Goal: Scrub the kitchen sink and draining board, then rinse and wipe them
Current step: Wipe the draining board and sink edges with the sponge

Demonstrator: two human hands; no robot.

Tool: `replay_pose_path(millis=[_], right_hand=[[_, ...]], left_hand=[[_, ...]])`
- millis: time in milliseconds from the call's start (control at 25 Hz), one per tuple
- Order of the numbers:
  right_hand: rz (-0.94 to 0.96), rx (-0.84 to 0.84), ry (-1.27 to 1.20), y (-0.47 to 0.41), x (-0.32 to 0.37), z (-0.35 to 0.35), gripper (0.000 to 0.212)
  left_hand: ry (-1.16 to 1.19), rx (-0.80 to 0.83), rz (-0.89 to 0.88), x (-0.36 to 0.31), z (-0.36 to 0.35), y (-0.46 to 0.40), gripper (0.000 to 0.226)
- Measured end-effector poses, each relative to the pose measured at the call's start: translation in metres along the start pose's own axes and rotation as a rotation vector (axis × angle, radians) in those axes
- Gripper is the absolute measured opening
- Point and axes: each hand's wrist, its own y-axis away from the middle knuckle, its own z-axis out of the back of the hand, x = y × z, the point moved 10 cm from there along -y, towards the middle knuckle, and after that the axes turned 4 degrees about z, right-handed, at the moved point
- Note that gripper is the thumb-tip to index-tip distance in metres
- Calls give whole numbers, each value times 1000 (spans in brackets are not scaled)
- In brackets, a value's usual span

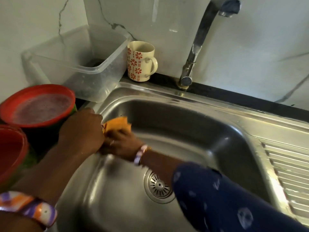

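Observation:
A stainless steel sink (192, 131) fills the middle of the view, with its round drain strainer (158, 185) near the front. The ridged draining board (287, 168) lies to its right. Both my hands meet at the sink's left rim. My right hand (122, 143) grips an orange cloth (117, 125) against the sink's left wall. My left hand (83, 129) is curled at the rim right beside the cloth, and whether it holds the cloth is hidden. The tap (199, 42) arches over the back of the sink with no water running.
A clear plastic tub (80, 64) stands at the back left, a cream mug with red flowers (140, 61) beside it. Two red bowls (38, 106) sit left of the sink. A marble-look wall runs behind, above a black counter strip (234, 96).

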Motion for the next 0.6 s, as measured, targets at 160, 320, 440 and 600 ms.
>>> replay_pose_path(millis=[160, 320, 440, 600], right_hand=[[45, 366, 264, 51, -96, 6, 32], [-179, 721, 484, 146, -140, 31, 20], [-556, 937, 504, 237, -152, 69, 27], [-754, 1148, 475, 298, -77, 93, 45]], left_hand=[[-299, 109, 3, -28, -12, 5, 32], [-305, 229, -95, -81, -30, 15, 48], [-62, 419, -516, -167, -46, 59, 46], [29, 1221, -801, -223, -82, 174, 34]])
